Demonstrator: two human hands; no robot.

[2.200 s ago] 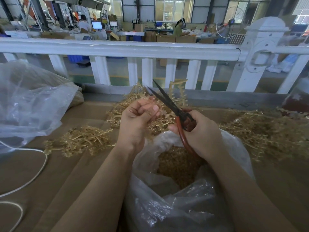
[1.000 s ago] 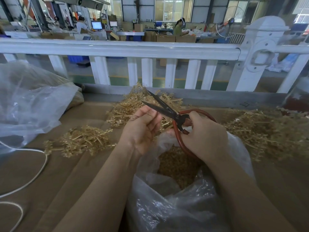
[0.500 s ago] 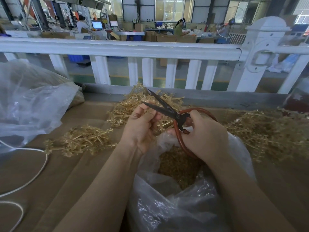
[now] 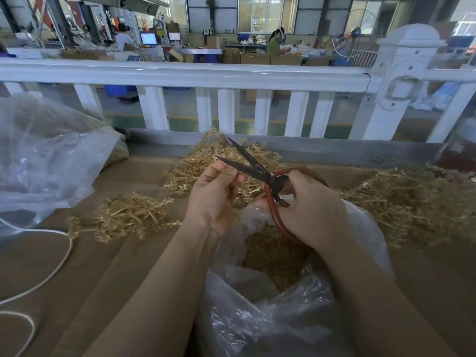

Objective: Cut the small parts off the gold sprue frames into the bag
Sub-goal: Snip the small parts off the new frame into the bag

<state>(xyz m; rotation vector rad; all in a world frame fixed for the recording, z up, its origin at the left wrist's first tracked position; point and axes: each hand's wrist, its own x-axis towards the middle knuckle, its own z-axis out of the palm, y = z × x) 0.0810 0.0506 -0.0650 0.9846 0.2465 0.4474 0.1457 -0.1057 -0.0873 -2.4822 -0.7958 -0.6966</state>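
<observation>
My right hand [image 4: 311,210] grips red-handled scissors [image 4: 260,171], whose dark blades stand spread apart and point up-left. My left hand [image 4: 213,197] has its fingers curled, with thumb and fingertips pinched right at the lower blade; whatever it holds is too small to make out. Both hands hover over the mouth of a clear plastic bag [image 4: 257,318] holding a heap of cut gold parts [image 4: 275,256]. Gold sprue frames lie in piles behind the hands [image 4: 219,155], to the left [image 4: 123,217] and to the right [image 4: 407,202].
Brown cardboard [image 4: 90,279] covers the work surface. A large clear bag [image 4: 43,161] bulges at the left, and a white cable [image 4: 51,274] loops beside it. A white railing [image 4: 180,76] runs along the far edge, with a dark red object [image 4: 458,153] at the right.
The scissors went from shut to spread apart. My left hand dropped a gold frame it held up and now pinches at the lower blade. The right hand shifted slightly right.
</observation>
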